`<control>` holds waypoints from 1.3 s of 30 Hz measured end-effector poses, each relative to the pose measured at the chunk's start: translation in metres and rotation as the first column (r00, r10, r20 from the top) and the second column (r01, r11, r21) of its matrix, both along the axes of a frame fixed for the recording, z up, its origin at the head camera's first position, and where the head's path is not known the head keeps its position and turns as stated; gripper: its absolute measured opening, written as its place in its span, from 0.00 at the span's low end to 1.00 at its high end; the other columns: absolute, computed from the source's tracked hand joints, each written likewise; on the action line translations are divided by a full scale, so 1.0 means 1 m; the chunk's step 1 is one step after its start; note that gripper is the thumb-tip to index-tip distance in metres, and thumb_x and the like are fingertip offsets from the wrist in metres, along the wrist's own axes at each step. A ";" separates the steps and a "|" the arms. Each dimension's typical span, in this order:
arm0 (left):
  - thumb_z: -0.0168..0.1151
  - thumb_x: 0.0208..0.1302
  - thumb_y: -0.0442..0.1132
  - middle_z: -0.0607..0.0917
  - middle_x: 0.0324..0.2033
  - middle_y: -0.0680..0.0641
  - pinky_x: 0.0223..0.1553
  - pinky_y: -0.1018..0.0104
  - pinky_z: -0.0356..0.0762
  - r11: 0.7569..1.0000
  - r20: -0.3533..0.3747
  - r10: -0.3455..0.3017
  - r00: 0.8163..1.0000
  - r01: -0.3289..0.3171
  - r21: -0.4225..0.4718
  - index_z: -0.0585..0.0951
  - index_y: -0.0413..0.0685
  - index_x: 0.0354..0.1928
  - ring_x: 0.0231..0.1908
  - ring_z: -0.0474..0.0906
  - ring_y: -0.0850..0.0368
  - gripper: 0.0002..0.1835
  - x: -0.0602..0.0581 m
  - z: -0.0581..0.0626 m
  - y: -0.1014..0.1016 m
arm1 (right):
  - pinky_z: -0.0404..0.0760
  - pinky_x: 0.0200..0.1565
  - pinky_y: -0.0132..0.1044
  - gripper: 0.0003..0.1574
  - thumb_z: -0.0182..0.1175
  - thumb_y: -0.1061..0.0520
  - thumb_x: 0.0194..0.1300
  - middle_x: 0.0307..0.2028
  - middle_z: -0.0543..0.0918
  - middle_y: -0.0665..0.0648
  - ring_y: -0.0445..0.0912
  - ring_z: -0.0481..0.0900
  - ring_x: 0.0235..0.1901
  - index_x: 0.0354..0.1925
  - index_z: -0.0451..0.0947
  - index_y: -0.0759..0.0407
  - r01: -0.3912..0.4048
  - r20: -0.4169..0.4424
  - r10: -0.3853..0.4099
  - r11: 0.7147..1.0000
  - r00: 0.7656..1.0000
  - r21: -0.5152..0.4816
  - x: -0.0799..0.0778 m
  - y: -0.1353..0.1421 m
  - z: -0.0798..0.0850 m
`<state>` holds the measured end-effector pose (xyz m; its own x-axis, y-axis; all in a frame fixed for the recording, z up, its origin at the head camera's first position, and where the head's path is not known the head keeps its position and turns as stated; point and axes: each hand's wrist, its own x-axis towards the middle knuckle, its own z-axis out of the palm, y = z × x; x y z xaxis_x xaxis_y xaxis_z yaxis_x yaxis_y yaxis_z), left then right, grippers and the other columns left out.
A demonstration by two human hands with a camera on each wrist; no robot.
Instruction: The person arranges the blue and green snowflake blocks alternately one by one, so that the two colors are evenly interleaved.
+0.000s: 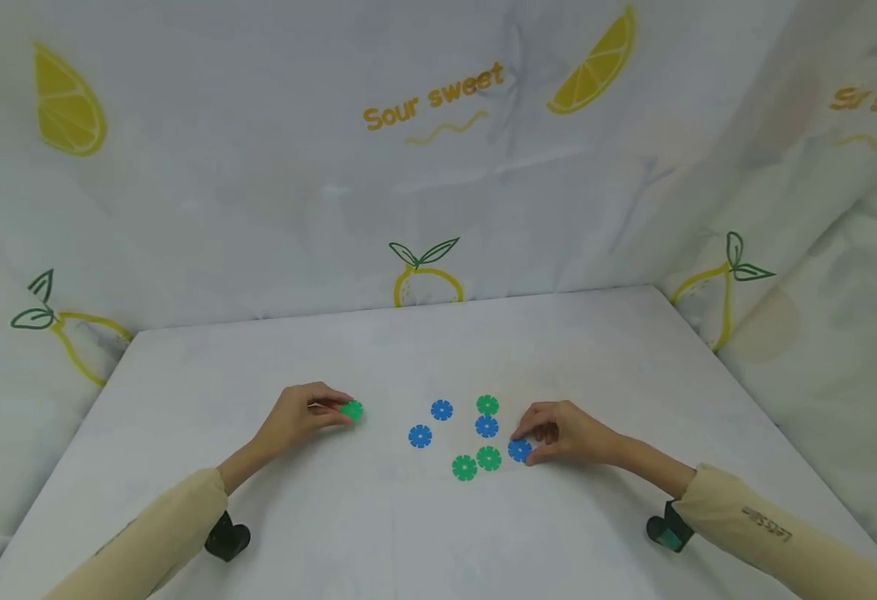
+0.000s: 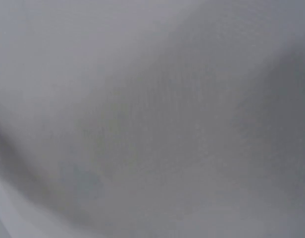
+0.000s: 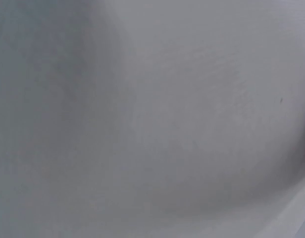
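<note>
My left hand [image 1: 306, 416] pinches a green notched disc [image 1: 353, 410] between thumb and fingers, left of the other discs. On the right, my right hand [image 1: 563, 431] has thumb and fingertips at opposite edges of a blue notched disc [image 1: 519, 450]. Between the hands lie a blue disc [image 1: 442, 409] and, nearer me, another blue disc [image 1: 419, 436]. A green disc [image 1: 487, 405] sits just behind a third blue disc [image 1: 487, 426]. Closer to me, two green discs [image 1: 464, 467] lie side by side. Both wrist views show mostly pale cloth and shadow.
A white cloth covers the table [image 1: 318, 533]. Behind and beside it hang white curtains [image 1: 258, 208] printed with lemons and lettering. Dark wrist cameras sit under the left [image 1: 227, 537] and right sleeves [image 1: 776, 525].
</note>
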<state>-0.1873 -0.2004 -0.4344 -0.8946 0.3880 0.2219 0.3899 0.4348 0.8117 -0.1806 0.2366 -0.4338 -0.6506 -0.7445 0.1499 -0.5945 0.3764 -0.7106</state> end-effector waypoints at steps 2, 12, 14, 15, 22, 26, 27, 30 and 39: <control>0.74 0.48 0.31 0.86 0.36 0.47 0.39 0.70 0.81 1.000 -0.019 0.016 1.000 -0.016 -0.009 0.86 0.39 0.41 0.34 0.81 0.64 0.16 -0.001 -0.002 -0.003 | 0.77 0.29 0.30 0.17 0.72 0.56 0.53 0.37 0.83 0.55 0.46 0.74 0.30 0.41 0.85 0.62 -0.007 -0.003 0.007 1.000 1.000 0.000 0.001 -0.002 0.000; 0.73 0.48 0.30 0.86 0.36 0.43 0.37 0.71 0.81 0.997 -0.065 0.057 0.996 -0.060 -0.052 0.85 0.37 0.41 0.34 0.82 0.60 0.15 -0.012 -0.003 -0.017 | 0.77 0.29 0.30 0.17 0.73 0.56 0.52 0.37 0.83 0.53 0.44 0.74 0.30 0.41 0.85 0.60 -0.015 -0.029 0.016 0.999 0.999 0.034 -0.001 -0.004 0.002; 0.73 0.48 0.31 0.86 0.36 0.44 0.37 0.71 0.81 0.995 -0.068 0.067 0.995 -0.072 -0.066 0.85 0.37 0.41 0.34 0.81 0.60 0.15 -0.015 -0.003 -0.019 | 0.78 0.29 0.29 0.17 0.73 0.55 0.51 0.37 0.83 0.52 0.42 0.74 0.30 0.41 0.85 0.59 -0.012 -0.033 0.014 0.998 0.999 0.063 -0.003 -0.005 0.003; 0.73 0.48 0.31 0.86 0.37 0.44 0.37 0.72 0.81 0.994 -0.071 0.073 0.995 -0.078 -0.072 0.85 0.37 0.41 0.34 0.81 0.60 0.15 -0.016 -0.003 -0.019 | 0.78 0.29 0.29 0.17 0.73 0.56 0.51 0.36 0.83 0.51 0.42 0.74 0.30 0.41 0.85 0.59 -0.011 -0.031 0.013 0.997 0.999 0.076 -0.003 -0.006 0.004; 0.73 0.47 0.29 0.86 0.37 0.41 0.38 0.68 0.82 0.987 -0.101 0.112 0.989 -0.122 -0.100 0.85 0.35 0.40 0.35 0.82 0.54 0.15 -0.021 -0.003 -0.021 | 0.79 0.30 0.30 0.18 0.74 0.57 0.49 0.35 0.83 0.51 0.43 0.75 0.30 0.40 0.85 0.61 0.009 0.009 -0.010 0.992 1.000 0.129 -0.003 -0.010 0.013; 0.73 0.48 0.30 0.86 0.37 0.40 0.39 0.64 0.82 0.979 -0.098 0.141 0.985 -0.154 -0.135 0.85 0.34 0.40 0.36 0.83 0.49 0.15 -0.024 -0.001 -0.023 | 0.79 0.31 0.30 0.17 0.75 0.59 0.48 0.35 0.84 0.52 0.43 0.75 0.29 0.39 0.85 0.61 0.030 0.025 -0.034 0.990 0.999 0.139 -0.001 -0.011 0.017; 0.73 0.48 0.31 0.86 0.37 0.40 0.39 0.63 0.82 0.976 -0.101 0.148 0.984 -0.161 -0.143 0.85 0.34 0.40 0.36 0.83 0.49 0.15 -0.025 -0.001 -0.023 | 0.79 0.31 0.30 0.17 0.75 0.59 0.48 0.35 0.84 0.52 0.44 0.75 0.29 0.39 0.85 0.61 0.034 0.029 -0.039 0.990 0.999 0.138 0.000 -0.012 0.017; 0.73 0.49 0.32 0.87 0.37 0.40 0.40 0.64 0.82 0.970 -0.094 0.170 0.981 -0.183 -0.158 0.85 0.35 0.41 0.36 0.83 0.49 0.15 -0.027 0.000 -0.025 | 0.79 0.31 0.30 0.17 0.75 0.60 0.47 0.35 0.85 0.53 0.44 0.75 0.29 0.38 0.85 0.62 0.047 0.038 -0.052 0.989 0.998 0.138 0.001 -0.012 0.018; 0.73 0.49 0.32 0.87 0.36 0.40 0.40 0.63 0.81 0.966 -0.094 0.161 0.982 -0.177 -0.190 0.85 0.35 0.42 0.36 0.84 0.48 0.16 -0.038 0.006 -0.031 | 0.78 0.31 0.29 0.17 0.75 0.61 0.47 0.36 0.86 0.51 0.43 0.75 0.29 0.38 0.85 0.60 0.101 0.103 -0.119 0.982 0.988 0.159 0.002 -0.012 0.018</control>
